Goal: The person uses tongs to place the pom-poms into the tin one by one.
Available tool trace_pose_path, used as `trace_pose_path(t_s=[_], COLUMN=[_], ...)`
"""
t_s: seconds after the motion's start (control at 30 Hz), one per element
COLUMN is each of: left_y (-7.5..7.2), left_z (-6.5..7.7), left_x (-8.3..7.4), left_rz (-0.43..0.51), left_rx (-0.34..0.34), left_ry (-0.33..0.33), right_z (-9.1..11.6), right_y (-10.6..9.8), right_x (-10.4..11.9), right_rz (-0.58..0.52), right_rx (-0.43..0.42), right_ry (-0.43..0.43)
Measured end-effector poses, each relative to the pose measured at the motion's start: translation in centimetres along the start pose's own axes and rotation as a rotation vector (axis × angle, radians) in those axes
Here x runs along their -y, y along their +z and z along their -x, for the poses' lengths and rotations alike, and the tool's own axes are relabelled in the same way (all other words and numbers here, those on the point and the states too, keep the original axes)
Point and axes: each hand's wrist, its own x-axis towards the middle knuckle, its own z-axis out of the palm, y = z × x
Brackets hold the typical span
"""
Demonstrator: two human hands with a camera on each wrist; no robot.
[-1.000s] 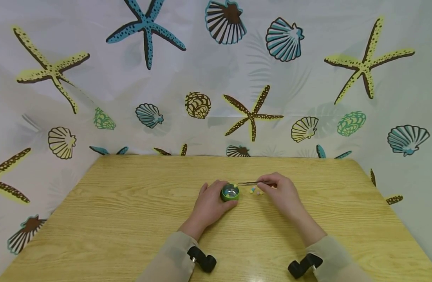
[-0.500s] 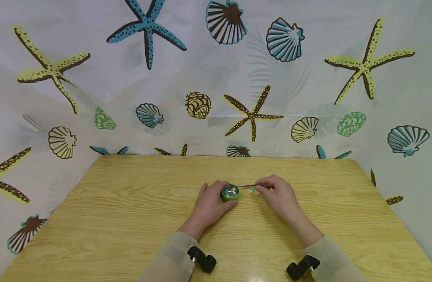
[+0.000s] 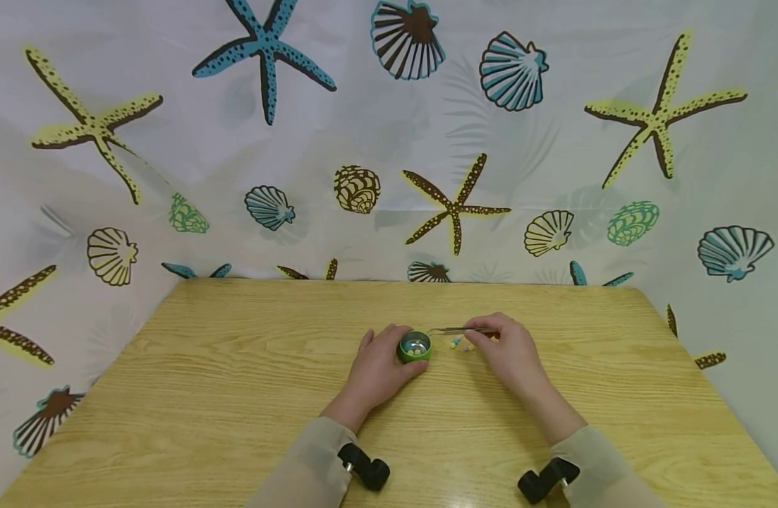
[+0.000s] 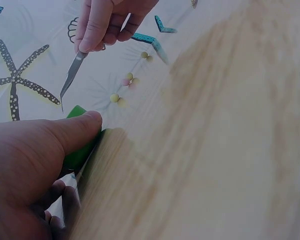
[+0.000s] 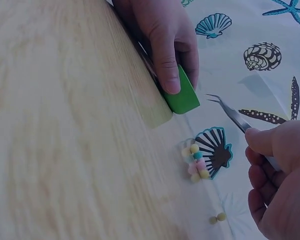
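Observation:
My left hand (image 3: 377,363) grips a small green bowl (image 3: 417,360) with a shiny metal inside, thumb at the near side and fingers round the far side. Yellow beads (image 3: 417,352) lie at its bottom. Thin curved metal tweezers (image 3: 449,329) are pinched in my right hand (image 3: 508,351), pointing left, their tips just right of the bowl rim. In the right wrist view the tweezer tips (image 5: 213,97) are apart with nothing between them. Small round beads (image 5: 198,162) in yellow, pink and blue lie on the table below the tweezers.
One more yellow bead (image 5: 221,216) sits apart from the cluster, nearer the right hand. The wooden table (image 3: 236,395) ends at a white cloth backdrop (image 3: 338,240) printed with shells and starfish. Black wrist mounts (image 3: 365,467) sit on both sleeves.
The tweezers carried a yellow bead to the bowl's rim, dipped over the bowl and let it go. They have since drawn back up and right. The left hand and bowl stay put.

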Motion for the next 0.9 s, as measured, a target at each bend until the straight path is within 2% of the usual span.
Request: trace_pose_path(t_s=[0.57,0.9], left_y=[0.2,0.1], left_z=[0.0,0.0], left_x=[-0.1,-0.1], left_rz=[0.003,0.000], left_rx=[0.006,0.005], left_ry=[0.004,-0.004], right_z=[-0.7,-0.2], right_y=[-3.3,-6.2], right_x=[-2.7,-4.8], right_rz=[-0.030,0.009], right_rx=[-0.061,-0.047], right_ry=[0.086,0.131])
